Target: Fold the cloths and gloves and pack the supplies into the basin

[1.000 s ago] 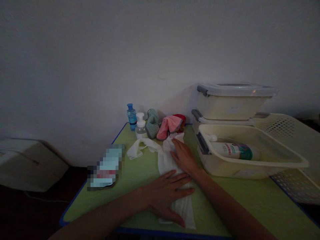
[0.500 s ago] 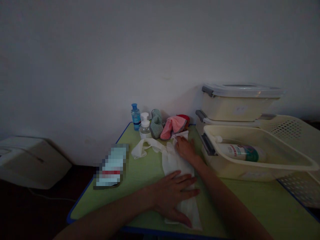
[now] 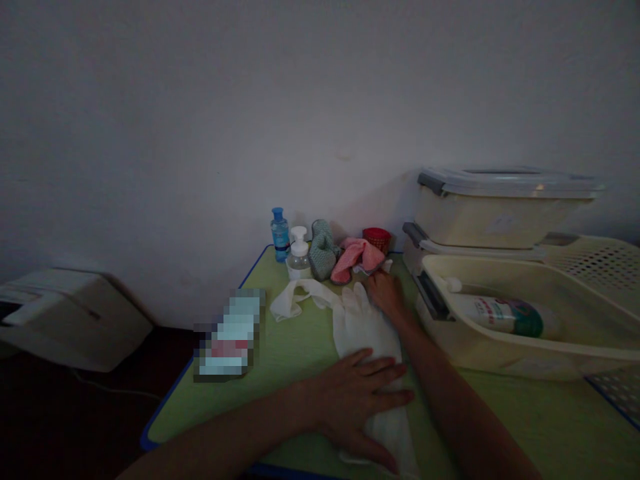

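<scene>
A white rubber glove (image 3: 365, 327) lies stretched along the green table (image 3: 280, 360), its cuff toward me. My left hand (image 3: 365, 400) rests flat on the cuff end, fingers spread. At the glove's finger end, beside a pink cloth (image 3: 353, 259), my right hand (image 3: 386, 293) rests with its fingers curled down on the table. A second white glove (image 3: 295, 297) lies crumpled to the left.
Against the wall stand a blue bottle (image 3: 280, 233), a clear pump bottle (image 3: 299, 253), a green knitted cloth (image 3: 323, 249) and a red cup (image 3: 377, 237). At right, an open cream bin (image 3: 525, 353) holds a spray bottle (image 3: 500, 315); lidded bins (image 3: 500, 213) are stacked behind. A flat packet (image 3: 231, 333) lies at left.
My right hand has slid away from me along the glove to its finger end, near the pink cloth. The left hand stays pressed on the cuff. The view has shifted left.
</scene>
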A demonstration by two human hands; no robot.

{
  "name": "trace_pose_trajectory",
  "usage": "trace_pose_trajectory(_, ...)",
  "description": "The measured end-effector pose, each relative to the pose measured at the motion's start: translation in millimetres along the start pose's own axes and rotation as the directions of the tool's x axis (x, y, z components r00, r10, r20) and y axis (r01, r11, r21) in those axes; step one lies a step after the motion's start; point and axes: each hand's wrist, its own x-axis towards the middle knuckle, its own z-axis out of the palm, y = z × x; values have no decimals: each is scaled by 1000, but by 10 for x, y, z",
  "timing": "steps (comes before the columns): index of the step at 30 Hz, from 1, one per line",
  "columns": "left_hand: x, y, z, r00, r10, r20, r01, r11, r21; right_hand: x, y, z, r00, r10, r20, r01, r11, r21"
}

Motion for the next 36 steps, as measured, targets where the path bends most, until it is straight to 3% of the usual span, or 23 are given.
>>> trace_pose_trajectory(13,-2,-15,47,1000,-5,-30,6,999,38,23,-18,26,1000,-22,5,22,1000,-20)
trace_pose_trajectory(21,-7,-4,-6,1000,5,-9,-4,998,69,-11,6,27,987,-98,-126,95,995,-32)
trace_pose_trajectory(31,-5,-14,34,1000,7,-18,-6,998,67,-76,63,75,923,-171,-346,170,985,-33)
trace_pose_trajectory(36,-6,-15,42,999,13,-33,-10,997,71,-98,57,52,893,-285,-348,285,957,-53)
